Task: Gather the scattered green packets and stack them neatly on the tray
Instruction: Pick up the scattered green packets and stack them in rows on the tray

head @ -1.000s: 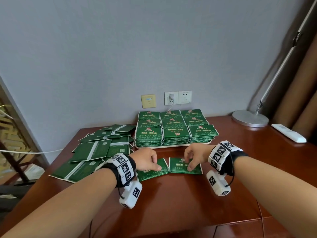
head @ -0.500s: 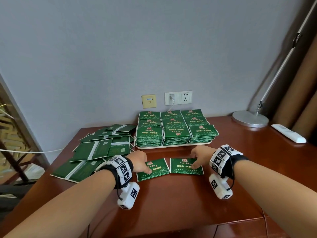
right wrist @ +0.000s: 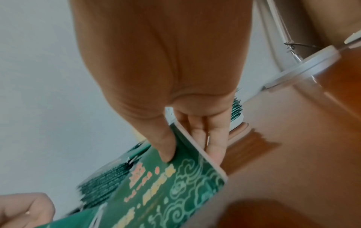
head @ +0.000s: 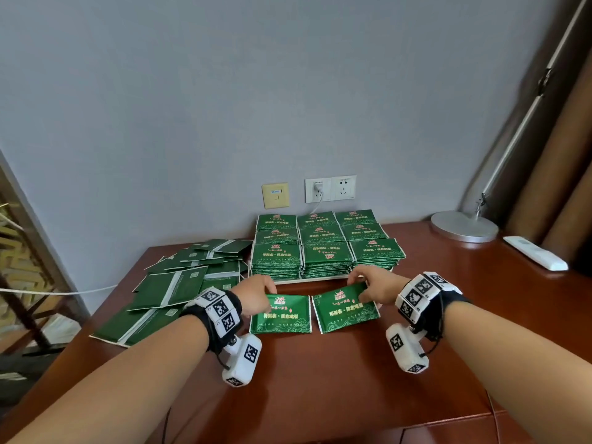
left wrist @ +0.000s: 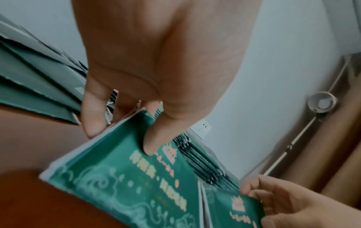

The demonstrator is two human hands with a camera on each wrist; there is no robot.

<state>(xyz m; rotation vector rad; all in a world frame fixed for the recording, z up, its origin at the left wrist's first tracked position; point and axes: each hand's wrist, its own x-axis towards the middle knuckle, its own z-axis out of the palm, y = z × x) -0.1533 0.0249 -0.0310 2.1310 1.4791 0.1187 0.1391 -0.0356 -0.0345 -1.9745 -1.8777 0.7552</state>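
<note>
Now the left hand [head: 256, 291] pinches the far edge of one green packet [head: 282, 315], thumb on top and fingers underneath. The right hand [head: 368, 285] pinches a second green packet [head: 346, 310] the same way. Both packets are shiny green with gold words and curly cloud lines. Half a second ago they lay flat on the table [head: 320, 379]; now their far edges are lifted. Just behind them, the tray [head: 307, 280] holds neat green stacks [head: 323, 248]. More loose packets [head: 179, 283] lie to the left. A lamp base [head: 464, 225] and a white remote [head: 535, 253] sit far right.
</note>
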